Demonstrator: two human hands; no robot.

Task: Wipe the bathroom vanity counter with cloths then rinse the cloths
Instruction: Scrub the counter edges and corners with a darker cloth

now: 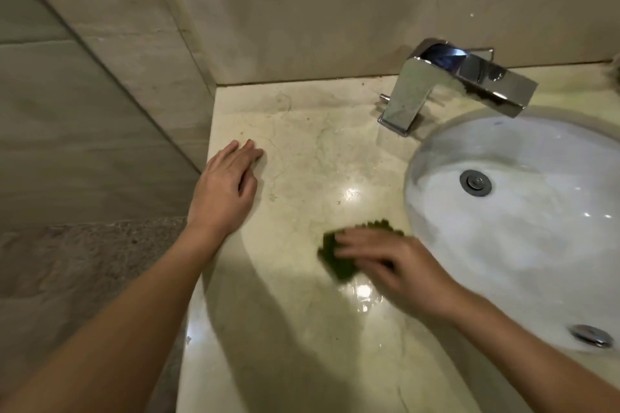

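Observation:
A dark green cloth [332, 255] lies flat on the cream marble vanity counter [318, 161], just left of the basin. My right hand [392, 265] presses down on the cloth with spread, fairly straight fingers and is blurred by motion. Most of the cloth is hidden under that hand. My left hand [228, 184] rests flat on the counter near its left edge, fingers straight, holding nothing. The counter near the cloth shines wet.
A white oval sink [503, 245] with a drain [475, 182] fills the right side. A chrome square faucet [459, 80] stands behind it. Tiled walls close off the back and left; the counter's left edge drops to the floor.

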